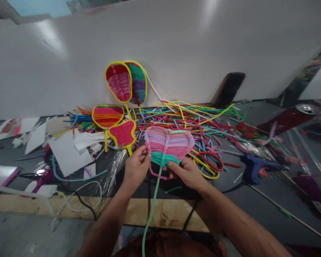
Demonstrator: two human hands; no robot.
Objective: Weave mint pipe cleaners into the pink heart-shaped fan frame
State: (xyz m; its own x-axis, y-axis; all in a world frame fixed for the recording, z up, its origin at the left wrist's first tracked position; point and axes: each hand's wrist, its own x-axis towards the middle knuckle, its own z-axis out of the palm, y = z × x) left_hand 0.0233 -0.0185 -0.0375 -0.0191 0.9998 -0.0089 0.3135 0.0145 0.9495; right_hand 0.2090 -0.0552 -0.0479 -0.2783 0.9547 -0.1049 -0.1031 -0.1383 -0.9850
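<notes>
Dark desk (224, 178) against a pale upright panel (176, 53); striped fuzzy-wire piece (176, 142) held in both hands.
The piece lies between the two sets of fingers. Left hand (135, 167): thumb and fingers clamped on its left border. Right hand (189, 173): thumb on the turquoise lower part, other fingers partly hidden behind, closed on the piece. A green stem (152, 207) hangs from it between the hands. Just beyond the left fingers is a yellow-rimmed pink piece (123, 134); beyond both, a heap of coloured wires (203, 119). Blue glue gun (254, 167): right of the right fingers, well apart.
</notes>
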